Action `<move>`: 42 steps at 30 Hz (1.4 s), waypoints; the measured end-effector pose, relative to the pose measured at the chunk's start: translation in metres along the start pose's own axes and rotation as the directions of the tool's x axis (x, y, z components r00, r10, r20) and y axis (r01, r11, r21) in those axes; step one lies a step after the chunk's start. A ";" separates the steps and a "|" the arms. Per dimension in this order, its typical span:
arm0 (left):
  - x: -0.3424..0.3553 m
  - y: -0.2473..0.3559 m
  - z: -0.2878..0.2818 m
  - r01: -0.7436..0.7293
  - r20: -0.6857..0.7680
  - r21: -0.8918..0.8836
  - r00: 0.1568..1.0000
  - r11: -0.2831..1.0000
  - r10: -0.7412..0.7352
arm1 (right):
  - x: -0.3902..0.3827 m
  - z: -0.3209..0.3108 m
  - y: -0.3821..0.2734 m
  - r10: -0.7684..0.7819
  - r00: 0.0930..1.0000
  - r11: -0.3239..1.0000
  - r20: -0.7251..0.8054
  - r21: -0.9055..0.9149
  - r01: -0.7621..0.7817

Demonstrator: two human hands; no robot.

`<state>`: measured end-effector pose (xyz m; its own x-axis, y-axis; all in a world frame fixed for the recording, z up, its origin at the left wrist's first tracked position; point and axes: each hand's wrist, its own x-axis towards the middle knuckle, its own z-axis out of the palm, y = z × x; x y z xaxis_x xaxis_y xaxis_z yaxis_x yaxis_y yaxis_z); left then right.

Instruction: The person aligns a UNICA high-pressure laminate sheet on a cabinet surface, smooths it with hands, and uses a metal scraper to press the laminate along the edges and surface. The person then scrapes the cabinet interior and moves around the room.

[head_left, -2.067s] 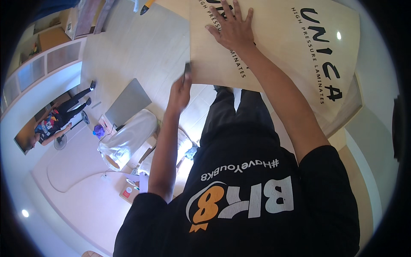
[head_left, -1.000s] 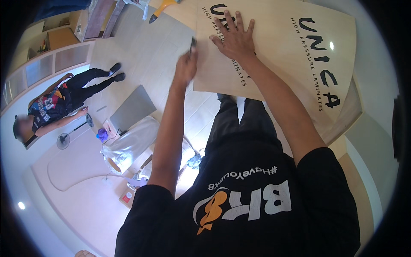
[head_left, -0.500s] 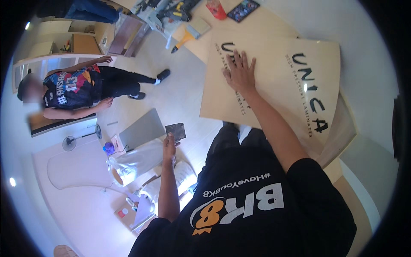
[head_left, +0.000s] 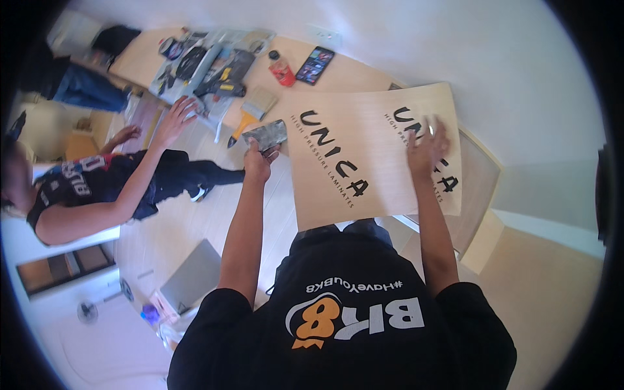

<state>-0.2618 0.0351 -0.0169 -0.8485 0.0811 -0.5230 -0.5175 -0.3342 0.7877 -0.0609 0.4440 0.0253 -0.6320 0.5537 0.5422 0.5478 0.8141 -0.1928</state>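
A flat grey, smeared square blade like a spreader is gripped in my left hand, beside the near left edge of a pale laminate sheet. Large dark lettering is printed across the sheet, which lies on the wooden counter. My right hand is over the sheet's right half, fingers apart and somewhat blurred by motion. Whether its palm presses on the surface, I cannot tell. A wide paintbrush with a yellow handle rests on the counter just beyond the blade.
Farther along the counter are a red-labelled bottle, a phone and a black-and-yellow power tool among other tools. A co-worker stands at the left with one arm raised toward the counter. Another person's jeans show behind.
My left hand has brought the grey blade up beside the sheet. My right hand has shifted to the sheet's right part. The view has turned, and the co-worker appears closer with an arm raised.
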 end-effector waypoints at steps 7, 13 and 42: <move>0.035 0.010 0.021 0.032 0.042 0.510 0.997 0.860 -0.062 | 0.005 -0.024 0.099 0.621 0.690 0.747 0.372 -0.013 -0.665; -0.020 0.026 0.013 0.025 0.087 0.602 0.992 0.798 -0.096 | -0.008 -0.045 0.134 0.447 0.799 0.787 0.403 0.248 -0.565; 0.059 -0.089 0.094 -0.658 0.652 0.753 0.748 0.004 0.126 | -0.134 0.001 0.160 0.657 0.547 0.739 0.518 -0.302 -0.602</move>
<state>-0.2759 0.1582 -0.0875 -0.7718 0.6309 -0.0794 0.4723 0.6524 0.5927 0.1104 0.5003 -0.0788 -0.2696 0.9290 -0.2536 0.9509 0.2153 -0.2222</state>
